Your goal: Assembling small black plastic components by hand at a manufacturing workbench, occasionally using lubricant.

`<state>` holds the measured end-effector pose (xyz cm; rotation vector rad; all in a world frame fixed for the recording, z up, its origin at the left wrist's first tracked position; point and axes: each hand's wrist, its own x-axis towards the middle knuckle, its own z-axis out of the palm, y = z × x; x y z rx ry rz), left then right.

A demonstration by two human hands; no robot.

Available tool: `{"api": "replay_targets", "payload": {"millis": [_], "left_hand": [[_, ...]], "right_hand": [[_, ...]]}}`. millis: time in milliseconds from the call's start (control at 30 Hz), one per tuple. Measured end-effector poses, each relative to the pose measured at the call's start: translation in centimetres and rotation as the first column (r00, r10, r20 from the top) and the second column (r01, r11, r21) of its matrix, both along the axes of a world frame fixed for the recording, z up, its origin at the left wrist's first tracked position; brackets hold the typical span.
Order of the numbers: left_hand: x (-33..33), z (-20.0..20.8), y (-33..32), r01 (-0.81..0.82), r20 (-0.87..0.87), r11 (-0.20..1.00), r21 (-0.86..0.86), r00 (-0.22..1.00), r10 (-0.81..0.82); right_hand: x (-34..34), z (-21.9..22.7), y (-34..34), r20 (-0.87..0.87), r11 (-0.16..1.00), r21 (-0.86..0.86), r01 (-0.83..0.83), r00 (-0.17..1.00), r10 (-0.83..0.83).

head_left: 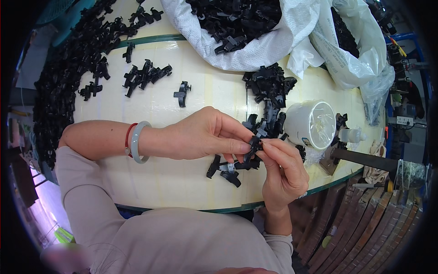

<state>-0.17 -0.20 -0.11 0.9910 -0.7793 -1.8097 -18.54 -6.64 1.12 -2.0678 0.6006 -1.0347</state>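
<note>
Between my two hands, over the middle of the table, is a small black plastic part (253,145). My left hand (205,134) pinches it between thumb and fingers from the left. From the right, the thumb and fingertips of my right hand (285,171) close on the same part; exactly what they grip there is too small to make out. Just below my left fingers lie a few similar black plastic parts (230,176). A heap of them (269,86) stretches away behind my hands. One single black part (182,94) rests apart, beyond my left wrist.
A white sack (205,48) full of black parts stands at the far side, with a second plastic bag (365,68) beside it. Right of my hands are a white tub (299,123) and a small clear bottle (351,135). A long black pile (54,96) lines the left edge.
</note>
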Motion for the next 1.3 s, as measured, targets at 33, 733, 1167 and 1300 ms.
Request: {"api": "replay_targets", "payload": {"millis": [33,733,1167,1300], "left_hand": [[0.0,-0.1,0.1,-0.004,0.003,1.0,0.001,1.0,0.004],[5.6,2.4,2.7,-0.126,0.842,0.978,-0.166,0.497,0.207],[0.2,2.2,3.2,0.409,0.878,0.826,-0.387,0.436,0.195],[0.5,2.6,2.9,0.408,0.855,0.882,-0.236,0.519,-0.011]], "right_hand": [[0.0,0.0,0.1,-0.012,1.0,-0.01,0.002,1.0,-0.002],[-7.5,0.9,-2.4,-0.204,0.934,-0.1,0.342,0.912,-0.356],[-6.9,5.4,-6.6,-0.394,0.946,-0.252,0.204,0.871,-0.293],[-6.5,6.1,-7.0,-0.468,0.945,-0.273,0.179,0.834,-0.293]]}}
